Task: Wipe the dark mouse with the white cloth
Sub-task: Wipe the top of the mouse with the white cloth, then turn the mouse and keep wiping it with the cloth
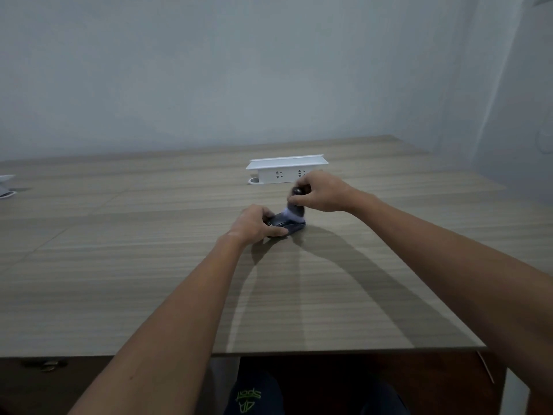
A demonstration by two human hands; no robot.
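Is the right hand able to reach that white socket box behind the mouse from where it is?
Probably yes. The right hand hovers just in front of the white socket box, nothing between them, though its fingers are pinching what looks like the cloth.

Both arms outstretched, left hand [254, 223] and right hand [318, 191] clenched.

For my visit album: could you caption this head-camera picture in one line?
Left hand steadies the dark mouse on the wooden table; right hand holds something over it.

White socket box [286, 170] stands on wooden table [119, 250] — pale wall [209, 70] behind; white object [6, 187] at left edge.
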